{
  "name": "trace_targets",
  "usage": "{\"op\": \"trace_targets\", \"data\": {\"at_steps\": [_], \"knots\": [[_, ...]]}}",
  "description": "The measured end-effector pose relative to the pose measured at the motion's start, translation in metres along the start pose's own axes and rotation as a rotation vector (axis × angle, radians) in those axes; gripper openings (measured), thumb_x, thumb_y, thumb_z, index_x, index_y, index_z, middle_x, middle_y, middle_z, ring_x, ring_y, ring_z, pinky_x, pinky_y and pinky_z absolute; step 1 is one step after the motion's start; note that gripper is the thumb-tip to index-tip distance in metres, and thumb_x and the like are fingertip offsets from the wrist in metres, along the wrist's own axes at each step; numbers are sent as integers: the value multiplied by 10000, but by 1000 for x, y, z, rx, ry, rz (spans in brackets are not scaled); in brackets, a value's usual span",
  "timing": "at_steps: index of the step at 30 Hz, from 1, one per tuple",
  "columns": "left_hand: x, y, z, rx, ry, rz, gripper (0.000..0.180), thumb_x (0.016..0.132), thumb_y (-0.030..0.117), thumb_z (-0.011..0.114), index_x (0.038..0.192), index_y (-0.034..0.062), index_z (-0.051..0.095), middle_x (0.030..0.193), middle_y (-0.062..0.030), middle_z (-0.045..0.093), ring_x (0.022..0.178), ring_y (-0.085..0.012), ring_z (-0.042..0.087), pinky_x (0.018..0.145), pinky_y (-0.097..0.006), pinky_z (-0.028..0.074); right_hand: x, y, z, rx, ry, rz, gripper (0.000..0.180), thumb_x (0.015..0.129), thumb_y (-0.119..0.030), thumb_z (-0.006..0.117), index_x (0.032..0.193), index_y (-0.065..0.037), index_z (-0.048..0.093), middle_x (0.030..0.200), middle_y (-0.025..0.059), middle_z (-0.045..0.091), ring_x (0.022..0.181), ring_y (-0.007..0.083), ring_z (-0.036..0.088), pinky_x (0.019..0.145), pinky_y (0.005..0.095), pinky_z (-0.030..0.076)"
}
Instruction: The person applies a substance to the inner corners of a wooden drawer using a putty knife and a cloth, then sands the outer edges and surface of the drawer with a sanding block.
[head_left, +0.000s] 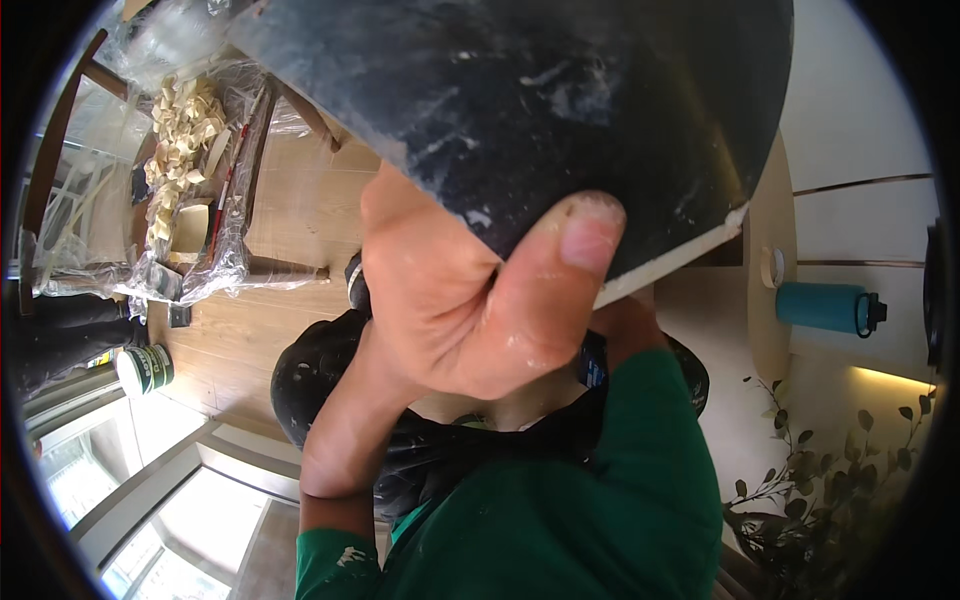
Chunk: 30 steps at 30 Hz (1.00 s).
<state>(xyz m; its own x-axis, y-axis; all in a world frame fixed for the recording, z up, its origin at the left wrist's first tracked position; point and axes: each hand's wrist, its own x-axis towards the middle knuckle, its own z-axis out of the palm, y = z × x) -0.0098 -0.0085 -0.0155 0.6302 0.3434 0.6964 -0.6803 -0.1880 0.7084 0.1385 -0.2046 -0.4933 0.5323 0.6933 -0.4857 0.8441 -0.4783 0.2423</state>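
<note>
Close in front of me, my left hand [470, 300] grips the lower edge of a large dark panel [560, 110]. Its thumb presses on the dark face, and its other fingers curl out of sight. Whitish smears mark the panel, and a strip of pale, plaster-like material runs along its lower right edge. My right hand [630, 318] is behind that edge, mostly hidden, so its fingers do not show. Pale residue spots my left thumb and green left sleeve.
Plastic-wrapped furniture [230, 200] with wooden legs stands at the left, cream-coloured scraps [183, 145] heaped on it. A white and green tub [145, 370] rests on the floor near the window. On the right are a teal bottle [822, 308] on a pale ledge and a leafy plant [830, 490].
</note>
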Motion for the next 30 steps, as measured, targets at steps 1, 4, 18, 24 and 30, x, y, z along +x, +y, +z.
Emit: {"op": "trace_targets", "data": {"at_steps": [1, 4, 18, 24, 30], "knots": [[0, 3, 0, -13, -5, 9, 198, 894, 78, 538, 704, 22, 550, 684, 0, 513, 627, -134, 431, 605, -293, 336, 10, 2, 7, -1, 1, 32, 262, 895, -162, 554, 1089, -99, 718, 1134, 133, 671, 1134, 375, 574, 979, 575, 400], [7, 1, 4, -37, -33, 25, 209, 903, 89, 534, 704, 25, 543, 683, 6, 505, 628, -127, 423, 603, -290, 327, 17, 6, 24, 0, -12, 86, 260, 894, -161, 555, 1087, -101, 719, 1132, 131, 672, 1130, 376, 576, 976, 576, 402], [13, 3, 4, -58, -2, 49, 261, 944, 142, 513, 704, 40, 511, 678, 33, 465, 635, -93, 384, 591, -274, 285, -51, -2, -36, -154, -71, -121, 250, 893, -154, 561, 1075, -111, 726, 1127, 122, 674, 1112, 381, 585, 963, 581, 407], [2, 11, 1, -42, -21, 25, 284, 962, 165, 504, 704, 46, 497, 675, 45, 448, 639, -79, 368, 586, -268, 267, 10, -2, 1, -141, -52, 45, 246, 892, -152, 563, 1070, -115, 729, 1125, 118, 675, 1104, 383, 588, 958, 582, 410], [2, 11, 6, 7, -9, 23, 308, 980, 188, 495, 704, 52, 484, 673, 56, 431, 642, -64, 352, 581, -261, 249, -6, -4, -14, -460, -73, -56, 242, 892, -149, 565, 1065, -120, 732, 1123, 114, 675, 1096, 385, 592, 952, 584, 412]]}}
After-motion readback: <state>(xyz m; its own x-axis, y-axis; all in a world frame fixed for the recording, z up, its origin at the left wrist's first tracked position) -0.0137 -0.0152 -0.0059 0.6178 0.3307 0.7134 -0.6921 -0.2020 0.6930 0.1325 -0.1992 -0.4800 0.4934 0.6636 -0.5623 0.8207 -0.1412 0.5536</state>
